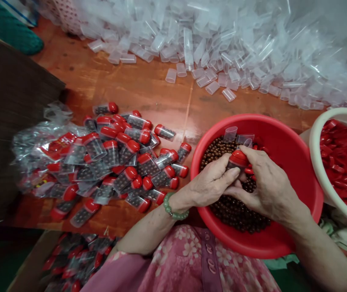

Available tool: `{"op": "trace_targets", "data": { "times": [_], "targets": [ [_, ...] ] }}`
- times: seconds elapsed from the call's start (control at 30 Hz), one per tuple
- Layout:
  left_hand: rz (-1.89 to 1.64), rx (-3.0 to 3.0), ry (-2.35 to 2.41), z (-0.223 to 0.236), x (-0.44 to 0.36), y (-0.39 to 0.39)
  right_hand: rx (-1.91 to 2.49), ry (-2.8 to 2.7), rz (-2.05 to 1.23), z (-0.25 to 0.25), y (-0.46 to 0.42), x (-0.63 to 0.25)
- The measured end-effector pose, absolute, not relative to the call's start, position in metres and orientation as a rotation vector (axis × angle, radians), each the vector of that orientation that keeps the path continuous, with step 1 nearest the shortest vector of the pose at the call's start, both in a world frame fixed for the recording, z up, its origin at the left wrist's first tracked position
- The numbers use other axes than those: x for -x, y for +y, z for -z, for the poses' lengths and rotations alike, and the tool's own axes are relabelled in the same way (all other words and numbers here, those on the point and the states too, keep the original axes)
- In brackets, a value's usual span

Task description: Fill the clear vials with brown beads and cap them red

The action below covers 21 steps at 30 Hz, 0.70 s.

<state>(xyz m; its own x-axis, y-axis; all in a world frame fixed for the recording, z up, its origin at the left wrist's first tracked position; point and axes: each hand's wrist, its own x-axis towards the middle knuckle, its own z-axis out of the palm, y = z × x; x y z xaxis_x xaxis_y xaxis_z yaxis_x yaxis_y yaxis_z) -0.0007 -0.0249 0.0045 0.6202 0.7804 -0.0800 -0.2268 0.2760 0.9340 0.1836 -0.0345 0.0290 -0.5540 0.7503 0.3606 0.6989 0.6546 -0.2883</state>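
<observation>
Clear, hard plastic tubes (210,61) lie heaped along the far edge of the shiny brown wooden table (79,77). By its near edge, the left hand (208,182) and right hand (267,186) grip a red-topped tube (237,159) over round brown balls (237,213).

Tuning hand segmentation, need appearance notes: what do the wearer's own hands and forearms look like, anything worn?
Left hand: no glove, bracelet of round, pale green beads at the wrist. Right hand: no glove, nothing on the wrist. No rings on the fingers that show. Both forearms uncovered as far as visible; no cables or markings.
</observation>
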Motion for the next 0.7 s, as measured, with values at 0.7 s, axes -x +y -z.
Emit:
{"op": "trace_targets", "data": {
  "times": [0.7],
  "targets": [
    [-0.744,-1.092,0.569,-0.004,-0.006,-0.024,1.031,-2.445,0.282,-0.019,-0.035,-0.174]
  ]
}}
